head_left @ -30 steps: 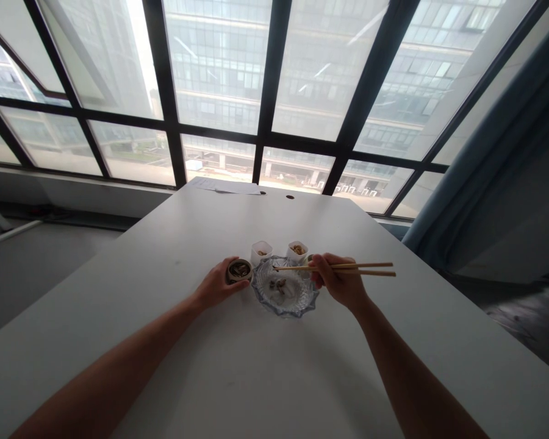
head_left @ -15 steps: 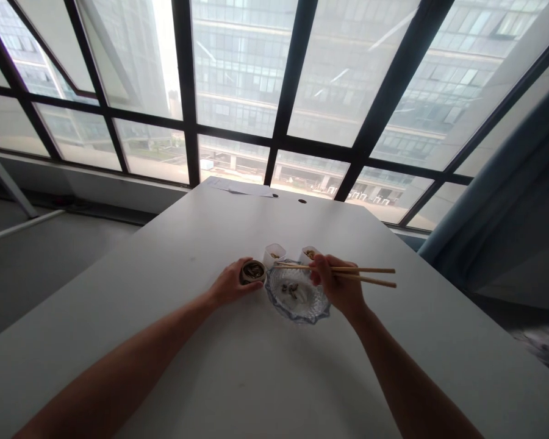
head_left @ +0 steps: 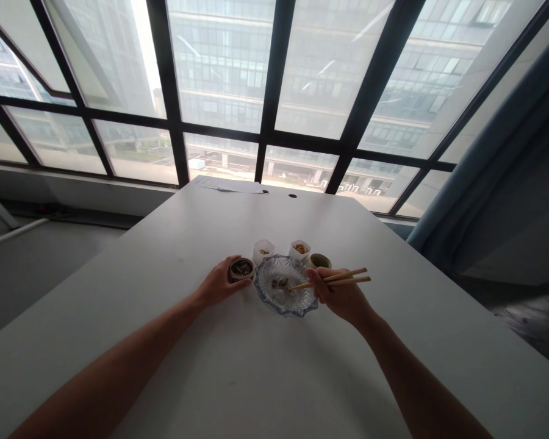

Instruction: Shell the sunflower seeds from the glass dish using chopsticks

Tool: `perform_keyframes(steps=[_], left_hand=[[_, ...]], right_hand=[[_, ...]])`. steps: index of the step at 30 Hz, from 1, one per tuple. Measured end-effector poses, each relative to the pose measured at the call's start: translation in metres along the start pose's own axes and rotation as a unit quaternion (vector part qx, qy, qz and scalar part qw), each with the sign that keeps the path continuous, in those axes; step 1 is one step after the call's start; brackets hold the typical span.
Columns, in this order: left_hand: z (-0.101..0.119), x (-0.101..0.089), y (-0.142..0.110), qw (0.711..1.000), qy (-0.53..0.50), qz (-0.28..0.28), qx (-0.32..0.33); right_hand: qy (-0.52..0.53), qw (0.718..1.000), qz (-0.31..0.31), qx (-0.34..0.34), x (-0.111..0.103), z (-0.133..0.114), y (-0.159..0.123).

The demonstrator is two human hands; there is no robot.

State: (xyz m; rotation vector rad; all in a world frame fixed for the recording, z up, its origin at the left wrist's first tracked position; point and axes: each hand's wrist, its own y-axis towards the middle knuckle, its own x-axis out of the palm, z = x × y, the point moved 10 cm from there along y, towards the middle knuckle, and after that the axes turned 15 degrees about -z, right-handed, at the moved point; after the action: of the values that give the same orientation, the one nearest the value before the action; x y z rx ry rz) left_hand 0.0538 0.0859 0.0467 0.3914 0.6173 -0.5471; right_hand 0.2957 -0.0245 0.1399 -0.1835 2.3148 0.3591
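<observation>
My left hand (head_left: pixel 219 281) is wrapped round a small round cup (head_left: pixel 242 270) that holds dark, elongated pieces like seeds. In my right hand (head_left: pixel 336 292) is a pair of chopsticks (head_left: pixel 348 277), their tips down inside a scalloped clear glass bowl (head_left: pixel 286 308). A few small dark and pale pieces (head_left: pixel 280 283) lie in the bowl, right by the tips. Whether the tips pinch one is too small to tell. Just behind my right hand stands a second round cup (head_left: pixel 320 261), partly covered by the fingers.
Behind the glass bowl stand two small white containers, the left one (head_left: pixel 263 250) with a little in it and the right one (head_left: pixel 299 249) with brownish pieces. Papers (head_left: pixel 229 184) lie at the far edge of the white table (head_left: pixel 201 378), before tall windows.
My right hand has lowered the chopstick tips from the bowl's back rim to the pieces inside, uncovering the second round cup. The whole view has shifted slightly; my left hand keeps its hold.
</observation>
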Motion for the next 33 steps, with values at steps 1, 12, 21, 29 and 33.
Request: perform_keyframes(steps=[1, 12, 21, 29, 33], left_hand=[[0.0, 0.0, 0.0, 1.0, -0.001, -0.002, -0.001], [0.001, 0.0, 0.001, 1.0, 0.0, -0.004, 0.001], [0.004, -0.002, 0.0, 1.0, 0.005, -0.007, -0.003], [0.0, 0.0, 0.0, 1.0, 0.008, -0.018, -0.012], [-0.002, 0.0, 0.0, 1.0, 0.005, -0.017, -0.011]], right_hand=[[0.023, 1.0, 0.004, 0.008, -0.001, 0.005, 0.0], [0.343, 0.906, 0.216, 0.126, -0.03, 0.099, -0.01], [0.014, 0.974, 0.209, -0.081, -0.041, 0.021, -0.022], [-0.291, 0.876, 0.136, -0.36, 0.004, -0.083, -0.048], [-0.205, 0.916, 0.146, -0.313, -0.007, -0.066, -0.041]])
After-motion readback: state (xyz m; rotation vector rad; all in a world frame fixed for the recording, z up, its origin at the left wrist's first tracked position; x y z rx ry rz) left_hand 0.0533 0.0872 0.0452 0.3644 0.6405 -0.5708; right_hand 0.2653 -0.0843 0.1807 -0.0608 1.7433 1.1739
